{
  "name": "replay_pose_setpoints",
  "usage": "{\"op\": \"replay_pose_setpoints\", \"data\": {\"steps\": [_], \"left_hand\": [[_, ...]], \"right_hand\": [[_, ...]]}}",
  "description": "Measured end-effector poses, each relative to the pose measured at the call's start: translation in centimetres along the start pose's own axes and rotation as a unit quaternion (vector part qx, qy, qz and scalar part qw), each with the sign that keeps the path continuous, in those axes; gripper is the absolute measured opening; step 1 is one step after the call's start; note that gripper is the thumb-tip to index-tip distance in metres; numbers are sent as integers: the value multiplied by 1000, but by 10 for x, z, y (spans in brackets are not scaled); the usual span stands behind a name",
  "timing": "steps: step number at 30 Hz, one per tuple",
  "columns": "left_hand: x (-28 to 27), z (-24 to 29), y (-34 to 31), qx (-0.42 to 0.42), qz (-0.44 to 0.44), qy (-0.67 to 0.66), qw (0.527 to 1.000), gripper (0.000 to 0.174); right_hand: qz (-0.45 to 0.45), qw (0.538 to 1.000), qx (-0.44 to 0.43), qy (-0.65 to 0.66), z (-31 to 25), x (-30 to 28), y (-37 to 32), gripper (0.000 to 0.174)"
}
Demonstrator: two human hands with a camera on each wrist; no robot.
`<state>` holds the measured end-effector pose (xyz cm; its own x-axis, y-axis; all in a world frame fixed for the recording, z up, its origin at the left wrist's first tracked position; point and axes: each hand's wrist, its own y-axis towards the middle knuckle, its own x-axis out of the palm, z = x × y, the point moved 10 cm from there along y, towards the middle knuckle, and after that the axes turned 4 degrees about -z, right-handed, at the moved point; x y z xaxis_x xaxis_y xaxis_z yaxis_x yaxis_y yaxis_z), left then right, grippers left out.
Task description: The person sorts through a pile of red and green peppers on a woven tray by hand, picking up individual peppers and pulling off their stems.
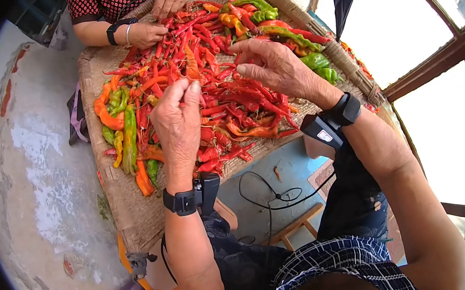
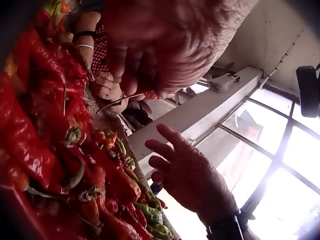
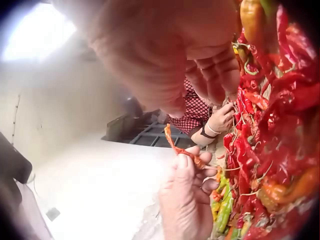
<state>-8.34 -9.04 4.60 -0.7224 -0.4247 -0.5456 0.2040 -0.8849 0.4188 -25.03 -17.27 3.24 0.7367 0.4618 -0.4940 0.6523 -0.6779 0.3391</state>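
Observation:
Between thumb and forefinger my left hand (image 1: 176,129) pinches a thin orange-red chili pepper (image 1: 191,62). The right wrist view shows this pepper as wrinkled and bent, with its tip pointing up. My right hand (image 1: 276,67) hangs over the pile, fingers parted and loosely bent, with nothing in them; the left wrist view shows the same right hand (image 2: 192,177) against the window. Below both hands lies a heap of red chili peppers (image 1: 250,98) on a woven tray (image 1: 136,216). Green and orange peppers (image 1: 130,138) lie at its left side.
Across the tray, another person's hands (image 1: 146,34) work among the peppers. More green peppers (image 1: 315,62) line the right side. A wall (image 1: 53,168) stands at left and a window (image 1: 442,135) at right. Under the tray are a black cable (image 1: 280,197) and a wooden stool (image 1: 299,227).

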Motion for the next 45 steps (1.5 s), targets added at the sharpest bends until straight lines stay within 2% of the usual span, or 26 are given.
{"op": "replay_pose_setpoints", "data": {"steps": [1,3,4,5,7,9,11,12,14,17,18,19,21,22,23,24,25,27,29,31,32,33,35,40,43,45], "left_hand": [[-17,-8,4,11,53,6,999,21],[-36,-35,7,-60,82,-57,993,37],[-46,-38,8,-58,105,27,992,41],[-54,-41,8,-56,129,111,984,46],[-56,-49,6,-56,133,145,979,46],[-57,-46,5,-52,133,181,973,46],[-38,-4,5,48,89,178,979,41],[-28,16,0,98,87,248,960,37],[-2,29,-3,123,19,202,972,38],[33,40,-13,169,-56,196,964,41],[39,47,-16,199,-41,199,959,33],[42,43,-17,200,-41,198,959,33],[59,33,-18,174,-129,170,961,20],[54,41,-19,187,-99,177,961,12],[51,42,-17,190,-101,178,960,12],[41,39,-13,172,-66,183,966,13],[29,35,-10,152,-30,188,970,13],[1,28,-4,117,36,188,974,17],[-19,-14,6,-6,30,181,983,28],[-32,-26,8,8,68,236,969,33],[-41,-29,5,19,105,288,952,40],[-46,-29,5,17,107,291,950,40],[-49,-44,6,-58,69,240,967,48],[-32,-6,2,40,62,204,976,27],[-11,19,-6,109,42,204,972,22],[5,23,-11,132,10,184,974,22]], "right_hand": [[2,1000,1,0,7,2,-3,43],[-88,963,-32,-252,9,27,-9,36],[-128,959,36,-252,19,32,-13,31],[-128,959,36,-252,18,33,-13,31],[-162,912,90,-366,33,39,-15,25],[-150,922,81,-348,35,36,-12,21],[-137,931,73,-330,36,30,-8,18],[-107,949,54,-292,30,23,-4,17],[-68,975,19,-209,20,12,-2,15],[-80,984,-30,-159,7,15,-6,13],[-80,983,-30,-161,4,16,-8,13],[-84,985,-53,-144,-4,20,-11,13],[-86,985,-76,-127,-15,23,-14,13],[-68,991,-63,-98,-15,19,-14,15],[-49,995,-49,-70,-14,13,-13,17],[-3,994,-60,-86,-17,2,-12,20],[-1,995,-58,-86,-14,-2,-12,20],[15,985,11,-170,4,-12,-9,21],[-15,975,35,-220,25,-2,-14,26],[-61,933,19,-353,31,18,-15,29],[-103,922,70,-367,47,23,-16,31],[-105,923,66,-364,46,26,-13,31],[-158,901,100,-391,59,32,-11,25],[-186,896,133,-382,63,31,-4,18],[-193,896,131,-378,68,32,-2,18],[-122,921,102,-356,56,22,4,16]]}}
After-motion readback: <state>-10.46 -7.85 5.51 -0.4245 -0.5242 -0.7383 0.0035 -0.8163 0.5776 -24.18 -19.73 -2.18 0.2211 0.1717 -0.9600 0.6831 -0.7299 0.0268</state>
